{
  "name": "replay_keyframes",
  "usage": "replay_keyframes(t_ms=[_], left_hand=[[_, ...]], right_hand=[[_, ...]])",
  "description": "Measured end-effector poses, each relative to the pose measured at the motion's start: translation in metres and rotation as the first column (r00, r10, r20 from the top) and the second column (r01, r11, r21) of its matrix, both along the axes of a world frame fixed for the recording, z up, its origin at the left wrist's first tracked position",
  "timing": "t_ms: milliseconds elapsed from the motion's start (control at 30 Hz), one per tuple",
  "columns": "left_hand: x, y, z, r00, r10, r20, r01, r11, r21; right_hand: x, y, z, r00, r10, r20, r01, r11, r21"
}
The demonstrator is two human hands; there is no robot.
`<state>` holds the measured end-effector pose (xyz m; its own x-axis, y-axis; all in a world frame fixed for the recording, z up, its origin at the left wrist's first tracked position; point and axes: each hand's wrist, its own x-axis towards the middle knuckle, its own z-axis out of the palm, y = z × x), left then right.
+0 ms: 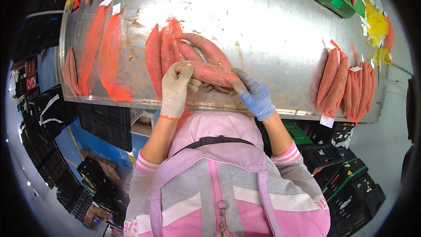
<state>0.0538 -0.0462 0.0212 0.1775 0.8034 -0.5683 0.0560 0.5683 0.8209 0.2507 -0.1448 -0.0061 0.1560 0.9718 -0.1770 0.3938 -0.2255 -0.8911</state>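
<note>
From my end, the metal table (272,26) fills most of the upper view, with a green crate (335,0) of sweet potatoes at its far right. On the left lie two long, flattened red nets (109,52); near the right edge are netted sweet potatoes (333,81). In the middle, a loose cluster of sweet potatoes (153,61) lies with red mesh (174,27) among it; I can't tell how many of them the mesh encloses. In front of that cluster, near the table's front edge, I have the held sweet potato (212,74). Its long axis runs crosswise, nearly level, the right end dipping slightly toward the wearer. It is pinkish-red, long, thick in the middle and narrower at the ends, its skin mottled with paler, soil-dusted patches. My left hand (174,88), in a soiled off-white glove, grips the left end between thumb and fingers; the right hand (256,96), in a blue-grey glove, is closed on the right end. Smallest are the white tags (326,121) on the nets, whose print is too small for me to read; the held one shows no label.
</note>
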Motion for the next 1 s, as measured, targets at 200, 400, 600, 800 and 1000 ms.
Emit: replay_keyframes(t_ms=[200,400,600,800,1000], left_hand=[[-0.004,-0.005,0.001,0.999,-0.013,0.045,0.009,0.997,0.078],[-0.008,-0.008,-0.008,0.987,0.088,0.137,-0.087,0.996,-0.013],[-0.006,-0.009,-0.006,0.981,0.078,0.175,-0.081,0.997,0.009],[-0.002,-0.009,0.003,0.964,0.021,0.264,-0.027,0.999,0.018],[-0.003,-0.008,-0.006,0.929,-0.027,0.369,0.03,1.0,-0.002]], right_hand=[[-0.005,0.005,-0.002,0.994,-0.105,0.014,0.105,0.987,-0.119],[0.004,0.007,0.003,0.864,-0.282,-0.417,0.191,0.95,-0.247],[0.007,0.012,0.01,0.65,-0.337,-0.681,0.015,0.902,-0.432],[0.011,0.013,0.01,0.699,-0.306,-0.647,0.081,0.932,-0.354],[0.017,0.011,0.008,0.716,-0.308,-0.627,0.111,0.936,-0.333]])
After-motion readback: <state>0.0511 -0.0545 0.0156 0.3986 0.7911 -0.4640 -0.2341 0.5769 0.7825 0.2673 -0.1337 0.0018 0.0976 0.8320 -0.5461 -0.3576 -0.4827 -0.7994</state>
